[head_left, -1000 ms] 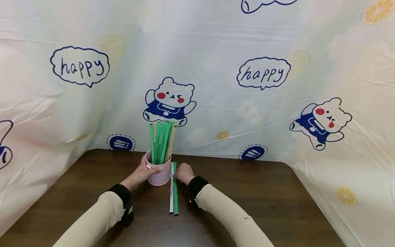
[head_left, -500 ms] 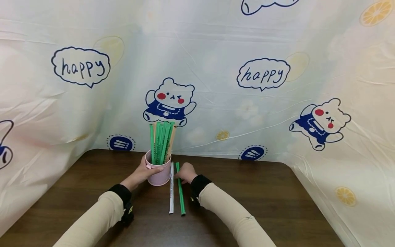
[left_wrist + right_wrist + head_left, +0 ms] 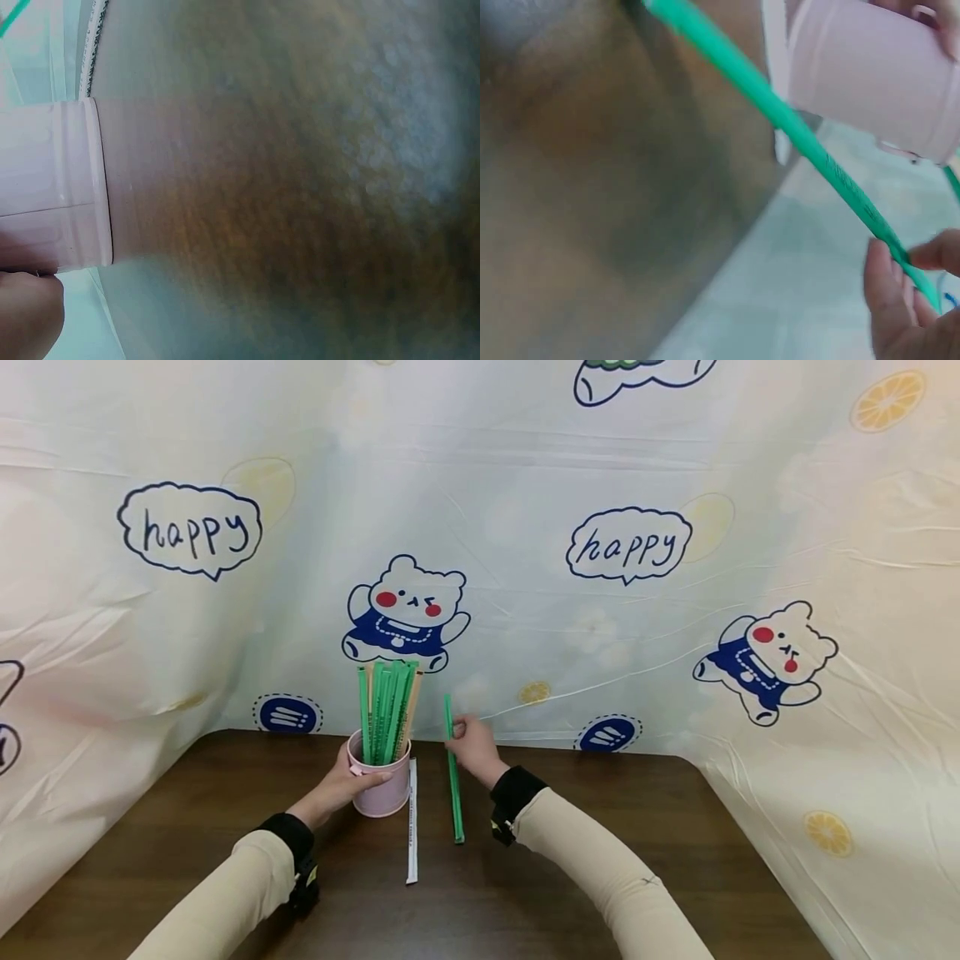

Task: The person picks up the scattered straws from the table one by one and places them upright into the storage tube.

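A pink bucket (image 3: 384,795) stands on the table, packed with several upright green and tan paper-wrapped straws (image 3: 388,714). My left hand (image 3: 341,789) grips the bucket from its left side, thumb across the front; the left wrist view shows the bucket (image 3: 45,172) close up with part of the hand (image 3: 30,311). Between thumb and fingers, my right hand (image 3: 476,747) pinches a green-wrapped straw (image 3: 454,793) near its upper part, held up to the right of the bucket. In the right wrist view this straw (image 3: 810,142) slants across. A white-wrapped straw (image 3: 412,831) lies beside the bucket.
The dark wooden table (image 3: 600,860) extends to both sides. Behind it hangs a pale curtain (image 3: 525,485) printed with bears and speech bubbles, its lower edge close behind the bucket.
My right hand has drawn the green straw away from the white one, to the right, and lifted it off the table. The left hand keeps its grip on the bucket.
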Motion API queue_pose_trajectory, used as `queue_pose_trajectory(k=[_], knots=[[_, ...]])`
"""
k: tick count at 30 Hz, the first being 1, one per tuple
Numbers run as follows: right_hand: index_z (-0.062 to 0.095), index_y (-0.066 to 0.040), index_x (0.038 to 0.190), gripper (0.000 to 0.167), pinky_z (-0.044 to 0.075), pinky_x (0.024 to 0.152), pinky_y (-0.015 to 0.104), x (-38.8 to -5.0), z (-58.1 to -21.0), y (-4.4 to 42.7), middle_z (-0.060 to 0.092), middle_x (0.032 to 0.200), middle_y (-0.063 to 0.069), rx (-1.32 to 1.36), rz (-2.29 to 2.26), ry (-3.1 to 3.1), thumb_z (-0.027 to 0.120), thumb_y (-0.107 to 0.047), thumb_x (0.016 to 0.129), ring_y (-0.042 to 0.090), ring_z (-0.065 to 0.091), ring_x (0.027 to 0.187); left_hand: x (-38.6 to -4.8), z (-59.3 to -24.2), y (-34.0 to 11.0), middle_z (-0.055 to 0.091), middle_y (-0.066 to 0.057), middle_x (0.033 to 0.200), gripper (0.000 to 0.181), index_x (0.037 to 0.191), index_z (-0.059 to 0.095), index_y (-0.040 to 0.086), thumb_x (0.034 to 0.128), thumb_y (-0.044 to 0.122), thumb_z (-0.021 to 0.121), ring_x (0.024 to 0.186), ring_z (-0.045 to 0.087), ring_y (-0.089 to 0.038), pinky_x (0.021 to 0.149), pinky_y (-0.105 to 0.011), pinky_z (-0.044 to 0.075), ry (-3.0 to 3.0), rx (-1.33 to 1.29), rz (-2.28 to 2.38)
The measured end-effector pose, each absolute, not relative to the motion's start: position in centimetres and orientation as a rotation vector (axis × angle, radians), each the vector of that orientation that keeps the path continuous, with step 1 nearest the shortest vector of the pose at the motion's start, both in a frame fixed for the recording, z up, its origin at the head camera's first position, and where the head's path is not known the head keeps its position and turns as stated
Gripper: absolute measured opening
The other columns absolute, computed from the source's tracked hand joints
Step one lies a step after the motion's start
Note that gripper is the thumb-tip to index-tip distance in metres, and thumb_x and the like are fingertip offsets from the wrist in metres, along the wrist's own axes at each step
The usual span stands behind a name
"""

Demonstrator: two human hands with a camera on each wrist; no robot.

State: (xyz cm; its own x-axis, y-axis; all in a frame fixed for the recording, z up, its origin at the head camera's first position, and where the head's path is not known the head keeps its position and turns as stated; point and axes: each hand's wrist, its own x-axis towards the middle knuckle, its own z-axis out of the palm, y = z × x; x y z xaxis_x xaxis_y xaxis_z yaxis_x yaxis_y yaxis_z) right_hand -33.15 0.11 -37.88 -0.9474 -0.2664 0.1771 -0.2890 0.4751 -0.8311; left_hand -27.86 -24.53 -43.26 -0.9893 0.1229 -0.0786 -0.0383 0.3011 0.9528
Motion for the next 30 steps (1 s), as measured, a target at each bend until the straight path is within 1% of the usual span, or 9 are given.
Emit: queue_pose_trajectory(k=[3,10,12,16,18,20,22,27,30], knots=[[0.053,0.006,0.137,0.044,0.054,0.080,0.031,-33.4,-35.9,-0.1,0.062,0.108,0.018,0.580,1.487,-2.546,0.060,0.002,0.094,0.023,0.061,0.092,-27.9,-43.2,-24.6,0.002,-0.026,0.167,0.108,0.160,-0.015,0.011,0.0946,0.034,0.069,0.153,0.014,-0.048,0.124,-0.073,0.013,2.420,0.088,1.779],[0.049,0.002,0.141,0.043,0.055,0.095,0.045,-33.1,-29.8,-1.5,0.062,0.117,0.022,0.681,1.531,-2.218,0.058,-0.002,0.099,0.033,0.062,0.107,-28.0,-43.2,-24.7,0.000,-0.026,0.167,0.110,0.160,-0.016,0.012,0.0946,0.035,0.069,0.153,0.012,-0.048,0.124,-0.073,0.013,2.419,0.092,1.777],[0.048,0.001,0.141,0.043,0.055,0.095,0.044,-32.6,-28.2,-1.9,0.061,0.118,0.022,0.691,1.563,-2.150,0.059,-0.004,0.100,0.034,0.061,0.109,-27.9,-43.2,-24.7,0.000,-0.026,0.168,0.111,0.160,-0.016,0.012,0.0945,0.035,0.069,0.153,0.012,-0.048,0.124,-0.072,0.013,2.420,0.092,1.775],[0.048,0.001,0.138,0.040,0.056,0.087,0.033,-31.9,-26.6,-2.8,0.060,0.117,0.023,0.730,1.601,-2.044,0.058,-0.003,0.100,0.034,0.061,0.108,-27.8,-43.2,-24.6,0.001,-0.026,0.168,0.110,0.160,-0.015,0.011,0.0943,0.034,0.070,0.153,0.013,-0.048,0.124,-0.072,0.014,2.420,0.090,1.777],[0.048,0.001,0.138,0.040,0.054,0.084,0.027,-31.7,-26.6,-3.3,0.059,0.117,0.023,0.745,1.621,-2.026,0.057,-0.003,0.099,0.035,0.061,0.108,-27.8,-43.3,-24.4,0.002,-0.026,0.167,0.109,0.161,-0.015,0.011,0.0943,0.034,0.069,0.153,0.014,-0.048,0.124,-0.072,0.014,2.419,0.085,1.778],[0.048,0.002,0.137,0.040,0.053,0.085,0.026,-31.6,-27.0,-4.0,0.059,0.117,0.023,0.754,1.641,-2.029,0.057,-0.003,0.099,0.035,0.061,0.108,-27.8,-43.3,-24.5,0.002,-0.026,0.167,0.108,0.161,-0.015,0.011,0.0949,0.034,0.068,0.153,0.014,-0.048,0.124,-0.072,0.014,2.423,0.084,1.775],[0.047,0.002,0.137,0.039,0.054,0.089,0.030,-31.6,-27.9,-4.5,0.059,0.118,0.024,0.757,1.657,-2.054,0.057,-0.002,0.099,0.035,0.061,0.108,-27.9,-43.3,-24.5,0.002,-0.027,0.167,0.107,0.161,-0.014,0.010,0.0952,0.033,0.068,0.153,0.014,-0.048,0.125,-0.071,0.014,2.424,0.086,1.776],[0.047,0.003,0.139,0.040,0.053,0.101,0.048,-31.4,-31.1,-5.3,0.059,0.121,0.025,0.735,1.708,-2.139,0.056,-0.003,0.101,0.037,0.060,0.111,-28.1,-43.5,-24.7,0.002,-0.028,0.167,0.107,0.160,-0.016,0.009,0.0958,0.031,0.067,0.152,0.014,-0.048,0.125,-0.070,0.014,2.418,0.082,1.783],[0.046,0.003,0.140,0.040,0.052,0.101,0.046,-31.4,-32.6,-5.5,0.059,0.122,0.025,0.718,1.719,-2.170,0.055,-0.004,0.102,0.037,0.060,0.112,-28.2,-43.6,-24.7,0.003,-0.028,0.167,0.107,0.160,-0.015,0.009,0.0959,0.031,0.067,0.152,0.016,-0.048,0.125,-0.070,0.015,2.419,0.075,1.786]])
